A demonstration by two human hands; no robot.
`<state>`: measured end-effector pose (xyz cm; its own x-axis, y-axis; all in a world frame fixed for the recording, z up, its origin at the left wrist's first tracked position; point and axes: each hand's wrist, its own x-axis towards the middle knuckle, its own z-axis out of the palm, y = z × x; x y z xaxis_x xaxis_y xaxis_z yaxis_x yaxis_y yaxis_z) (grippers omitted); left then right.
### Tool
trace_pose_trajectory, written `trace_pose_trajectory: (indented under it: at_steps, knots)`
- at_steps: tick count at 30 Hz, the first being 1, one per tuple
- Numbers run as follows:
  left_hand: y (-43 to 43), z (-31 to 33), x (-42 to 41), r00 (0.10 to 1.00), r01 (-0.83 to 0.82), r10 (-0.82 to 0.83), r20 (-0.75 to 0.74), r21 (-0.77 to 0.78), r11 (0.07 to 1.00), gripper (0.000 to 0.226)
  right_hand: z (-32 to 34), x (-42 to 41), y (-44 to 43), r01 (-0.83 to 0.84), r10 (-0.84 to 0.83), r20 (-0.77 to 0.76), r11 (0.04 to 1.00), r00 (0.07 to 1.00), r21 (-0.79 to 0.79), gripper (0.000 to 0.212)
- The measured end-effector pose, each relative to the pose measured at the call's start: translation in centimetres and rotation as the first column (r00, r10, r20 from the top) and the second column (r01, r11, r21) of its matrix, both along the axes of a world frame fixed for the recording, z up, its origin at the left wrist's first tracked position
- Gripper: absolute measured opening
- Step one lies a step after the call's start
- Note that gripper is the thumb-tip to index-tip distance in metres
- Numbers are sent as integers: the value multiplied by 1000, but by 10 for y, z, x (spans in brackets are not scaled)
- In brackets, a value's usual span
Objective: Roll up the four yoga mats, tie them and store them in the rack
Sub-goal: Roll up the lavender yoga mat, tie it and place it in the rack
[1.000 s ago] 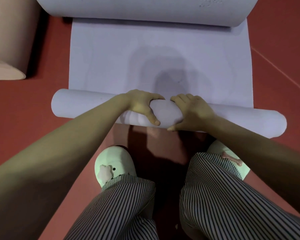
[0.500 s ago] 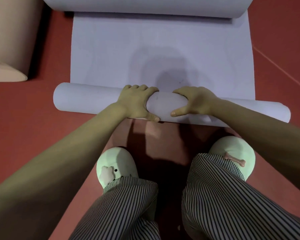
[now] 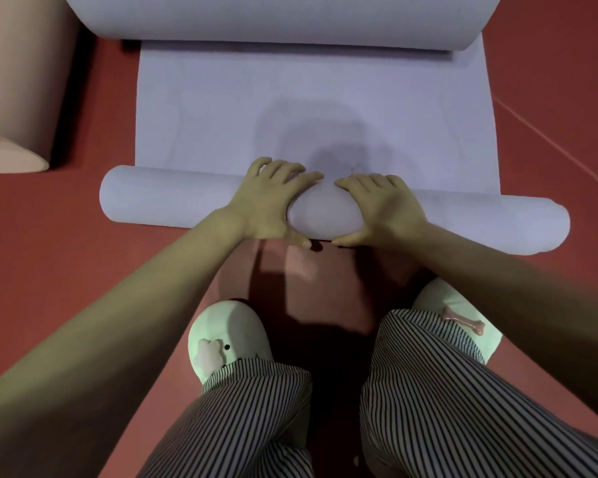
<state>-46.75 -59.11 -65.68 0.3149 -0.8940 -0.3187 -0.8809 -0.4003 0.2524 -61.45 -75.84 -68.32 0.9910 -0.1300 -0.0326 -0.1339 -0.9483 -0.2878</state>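
At the bottom of the frame, striped trouser legs and two pale green slippers (image 3: 228, 336) are seen on the red floor (image 3: 49, 253). Just beyond them, across the middle of the frame, the rolled part (image 3: 166, 198) of the lilac mat (image 3: 221, 108) is laid on the floor. It is gripped at its centre by the left hand (image 3: 266, 205) and the right hand (image 3: 384, 208), which are set close together. On each hand the fingers are curled over the top of the roll and the thumb is tucked against its near side.

The mat is judged to be light, soft foam with a springy, slightly grippy skin, so a loose roll is likely to be sprung open if pressure is let off. The right end of the roll is seen to sit nearer than the left, so the roll is skewed. A wider hold, with the hands spread toward the two ends, is judged better for keeping the edges aligned.

Beyond the hands, the unrolled stretch of the mat is spread flat toward the top of the frame. A wide roll (image 3: 273, 19) of the same colour is laid across the top edge. Whether it belongs to this mat cannot be told. At the upper left, a beige roll (image 3: 18, 81) is set well apart.
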Motion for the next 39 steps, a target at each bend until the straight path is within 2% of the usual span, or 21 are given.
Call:
trace_pose_trajectory:
  at_steps: [2,3,6,9,11,16,18,21,23,25,27,29,31,35,37,39]
  knots:
    - [5,-7,-9,995,38,-30,92,-84,996,122,3,6,-4,14,-9,-70,998,998,63,93]
    - [4,-7,-13,996,4,3,90,-73,997,121,4,8,-7,21,-10,-128,996,992,85,94]
    - [-8,0,-16,992,-122,118,53,73,990,114,7,14,-12,59,-29,-223,990,974,129,94]
    - [-19,5,-8,992,-126,123,30,153,980,114,15,22,-17,120,-49,-353,976,934,181,91]
    - [-22,8,-3,993,-115,116,5,169,979,115,18,27,-20,119,-34,-428,978,903,173,90]
    - [-28,13,4,981,-168,180,-72,147,975,102,23,35,-25,161,-22,-480,955,877,250,78]
    - [-31,18,6,970,-162,195,-144,213,964,93,26,34,-26,198,6,-529,924,848,328,74]
    - [-27,19,1,936,-104,218,-275,375,921,86,22,19,-21,290,99,-598,804,796,519,66]
    - [-22,14,-5,915,-90,238,-326,409,908,84,18,11,-16,320,133,-616,759,776,567,60]
    - [-20,11,-7,913,-102,243,-326,394,913,82,18,10,-16,294,138,-620,787,773,542,59]
    - [-23,13,-5,911,-97,246,-331,407,908,82,19,11,-16,170,105,-570,897,815,409,68]
    - [-26,16,-1,894,-88,264,-363,435,896,80,19,6,-11,65,53,-377,954,925,293,81]
    - [-29,17,3,861,-91,301,-410,458,884,76,18,-6,-1,-2,55,-208,969,977,246,90]
    - [-30,20,3,849,-86,309,-427,466,881,77,11,-21,11,-52,72,-202,994,977,101,103]
    - [-25,17,1,875,-112,271,-402,377,920,76,13,-18,10,-37,56,-184,993,981,109,98]
    - [-14,13,-3,903,-187,229,-365,148,971,75,17,-9,5,-18,49,-215,989,975,144,93]
